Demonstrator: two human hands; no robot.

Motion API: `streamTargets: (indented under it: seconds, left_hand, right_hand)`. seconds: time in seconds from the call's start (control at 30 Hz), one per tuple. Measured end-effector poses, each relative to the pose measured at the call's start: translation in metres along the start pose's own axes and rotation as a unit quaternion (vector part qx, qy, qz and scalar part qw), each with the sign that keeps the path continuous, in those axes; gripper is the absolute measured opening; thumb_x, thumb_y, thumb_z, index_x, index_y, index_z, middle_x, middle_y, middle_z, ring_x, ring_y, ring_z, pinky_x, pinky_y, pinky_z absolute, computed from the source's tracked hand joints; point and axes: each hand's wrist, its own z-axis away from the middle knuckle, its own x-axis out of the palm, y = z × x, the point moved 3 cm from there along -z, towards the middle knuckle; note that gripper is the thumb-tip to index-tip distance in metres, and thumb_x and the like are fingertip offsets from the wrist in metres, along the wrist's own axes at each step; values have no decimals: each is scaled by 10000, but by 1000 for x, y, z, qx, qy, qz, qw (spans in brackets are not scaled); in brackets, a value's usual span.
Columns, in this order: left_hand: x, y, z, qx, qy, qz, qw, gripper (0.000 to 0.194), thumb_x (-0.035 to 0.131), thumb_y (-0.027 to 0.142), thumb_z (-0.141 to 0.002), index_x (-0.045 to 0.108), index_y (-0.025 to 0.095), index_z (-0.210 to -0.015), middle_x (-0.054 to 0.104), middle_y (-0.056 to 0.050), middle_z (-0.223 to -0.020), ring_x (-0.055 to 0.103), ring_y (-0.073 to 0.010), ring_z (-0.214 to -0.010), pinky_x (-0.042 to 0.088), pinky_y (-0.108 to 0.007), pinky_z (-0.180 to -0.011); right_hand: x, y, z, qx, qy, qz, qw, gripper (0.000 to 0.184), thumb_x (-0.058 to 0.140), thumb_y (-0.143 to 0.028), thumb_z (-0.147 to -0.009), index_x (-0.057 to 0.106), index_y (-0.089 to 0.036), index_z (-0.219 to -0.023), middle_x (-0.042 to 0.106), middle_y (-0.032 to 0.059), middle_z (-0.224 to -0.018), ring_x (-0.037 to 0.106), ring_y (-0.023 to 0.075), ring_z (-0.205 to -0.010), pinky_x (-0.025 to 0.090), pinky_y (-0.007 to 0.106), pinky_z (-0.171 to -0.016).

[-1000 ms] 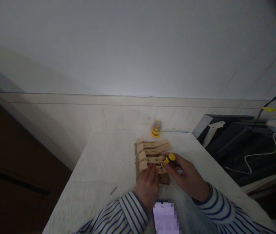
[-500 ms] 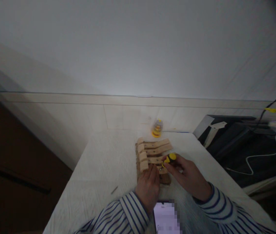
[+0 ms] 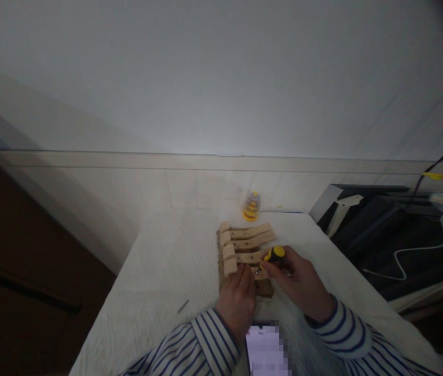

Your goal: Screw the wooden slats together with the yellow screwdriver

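Note:
A yellow and black screwdriver (image 3: 274, 254) is held in my right hand (image 3: 303, 287), its handle tilted up and its tip down by a screw on a pale wooden strip. My left hand (image 3: 238, 300) has its fingers pressed together on that same strip, holding it against the brown board beneath. Several pale wooden strips (image 3: 249, 257) with screw heads lie side by side across the brown wooden board (image 3: 264, 288), each with a thick rounded block (image 3: 227, 251) at the left end. My fingers partly cover the nearest strips.
A clear container with a yellow base (image 3: 251, 208) stands at the table's back edge by the wall. A thin metal rod (image 3: 182, 306) lies on the white tablecloth (image 3: 154, 271) at left. A phone (image 3: 266, 350) lies in front. Dark panels (image 3: 378, 224) and a white cable (image 3: 420, 251) are at right.
The screwdriver handle turns and shifts slightly in my right hand, its tip staying at the same strip. My left hand keeps its place. The view wobbles a little.

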Motion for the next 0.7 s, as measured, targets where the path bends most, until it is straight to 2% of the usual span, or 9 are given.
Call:
streamTargets:
  seconds: [0.3, 0.4, 0.53, 0.7]
  left_hand:
    - [-2, 0, -1, 4, -18, -10, 1000, 309, 444, 130, -879, 528, 51, -1165, 571, -156, -1204, 517, -249, -1149, 477, -357, -908]
    - [-2, 0, -1, 7, -13, -8, 1000, 314, 465, 147, -874, 529, 42, -1163, 575, -153, -1198, 519, -254, -1145, 477, -357, -915]
    - [0, 0, -1, 11, 3, -14, 1000, 313, 469, 135, -866, 533, 37, -1156, 586, -154, -1181, 525, -255, -1138, 482, -355, -908]
    - [-2, 0, -1, 8, 20, -16, 1000, 302, 442, 119, -868, 542, 45, -1144, 597, -147, -1164, 541, -256, -1116, 495, -356, -881]
  right_hand:
    - [0, -3, -2, 5, -7, 25, 1000, 205, 532, -411, -828, 507, -213, -873, 660, 33, -745, 634, 184, -658, 512, 293, -566]
    - [-1, -7, -2, -9, -4, 33, 999, 269, 538, -398, -828, 498, -207, -1014, 660, 31, -782, 639, 178, -678, 518, 290, -585]
    - [-2, -11, -2, -33, 4, 65, 997, 512, 519, -362, -847, 329, -215, -1299, 647, 15, -795, 633, 165, -647, 518, 292, -585]
    - [-5, -15, 0, -74, -22, 87, 993, 432, 476, -329, -874, 367, -232, -1281, 638, 23, -821, 623, 156, -674, 516, 284, -601]
